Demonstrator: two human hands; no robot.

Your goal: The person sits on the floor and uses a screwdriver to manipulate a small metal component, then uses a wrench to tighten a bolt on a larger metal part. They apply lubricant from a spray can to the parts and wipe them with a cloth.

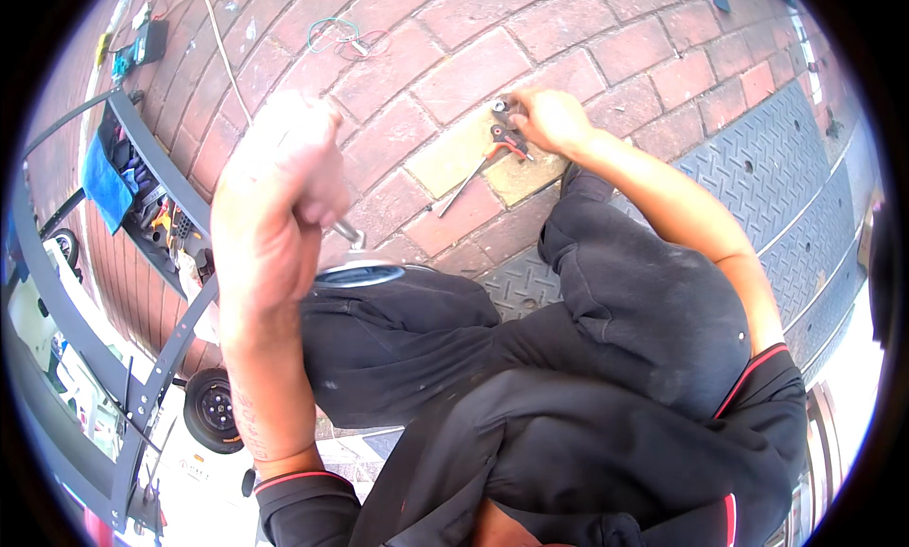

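My left hand (294, 159), slightly blurred and overexposed, is raised at the left with its fingers closed. From beneath them comes a metal stem with a round, shiny disc-shaped head (360, 275); its gripped end is hidden. Farther right, my right hand (554, 121) reaches down to the brick paving, fingers curled together at a small dark part I cannot make out. Right beside these fingertips is a small round metal piece (499, 105). Just below lie a tool with red-and-black handles (509, 142) and a thin metal shaft (459, 189), perhaps a screwdriver's.
A dark metal frame (161, 168) stands at the left, with a tray of tools and a blue cloth (102, 183). Near it is a small black wheel (213, 410). Thin wires (346, 41) lie on the bricks ahead. Grey tread-plate ramps (767, 159) are at the right.
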